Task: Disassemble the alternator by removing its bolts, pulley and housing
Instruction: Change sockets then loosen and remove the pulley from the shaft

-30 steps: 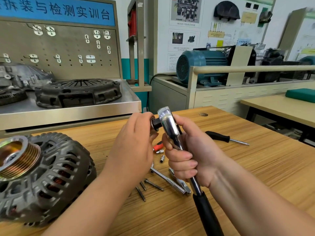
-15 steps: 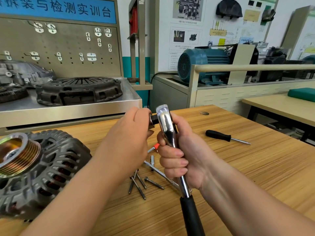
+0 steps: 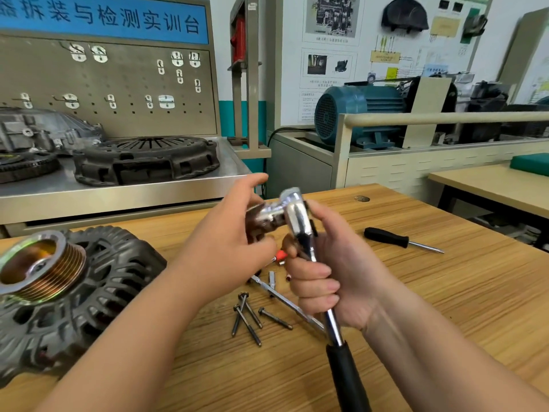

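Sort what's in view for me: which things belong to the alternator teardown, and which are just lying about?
Job: alternator with pulley; loose bolts; ratchet gripped by right hand; socket pinched by left hand.
Lying about: black screwdriver; clutch cover on the steel bench; blue motor.

Bare tabletop (image 3: pixel 463 295) lies open across the right and lower middle of the frame. A black-handled screwdriver (image 3: pixel 386 237) lies on it right of centre. The alternator (image 3: pixel 98 292) fills the lower left corner. Loose bolts (image 3: pixel 252 316) and a thin metal bar (image 3: pixel 285 298) litter the middle, between the forearms. The ratchet (image 3: pixel 300 221) slants from centre to the bottom edge, gripped by the right hand (image 3: pixel 332 278); the left hand (image 3: pixel 225 248) sits blurred beside its head. A steel bench (image 3: pixel 118 188) walls off the upper left.
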